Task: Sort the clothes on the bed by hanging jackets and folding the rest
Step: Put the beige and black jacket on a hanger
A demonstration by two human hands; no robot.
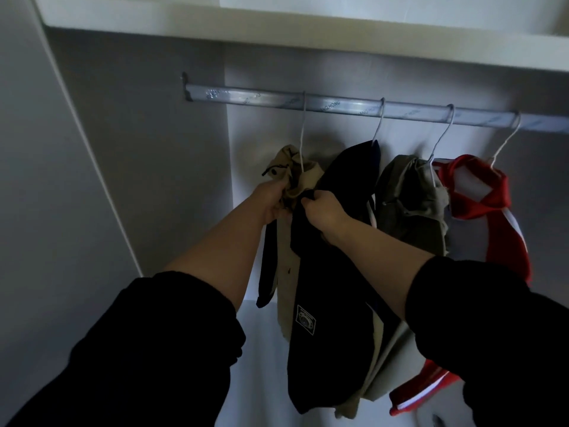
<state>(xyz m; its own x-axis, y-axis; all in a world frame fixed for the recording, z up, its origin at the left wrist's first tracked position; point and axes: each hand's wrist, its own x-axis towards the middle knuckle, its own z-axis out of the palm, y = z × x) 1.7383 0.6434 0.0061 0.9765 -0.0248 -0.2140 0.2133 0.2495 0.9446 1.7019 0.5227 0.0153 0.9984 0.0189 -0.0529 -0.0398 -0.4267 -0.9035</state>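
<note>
On rail (261, 96): dark jacket (335, 272) against beige jacket (297, 180) (olive jacket (412, 208) beyond)

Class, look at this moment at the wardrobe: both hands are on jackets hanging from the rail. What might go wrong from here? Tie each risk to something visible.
1. The beige jacket is bunched at its collar on a thin wire hanger; a tug from the left hand gripping it might slide it off.
2. The right hand grips the dark jacket overlapping the beige one, so pulling may drag both or unhook a hanger from the rail.
</note>
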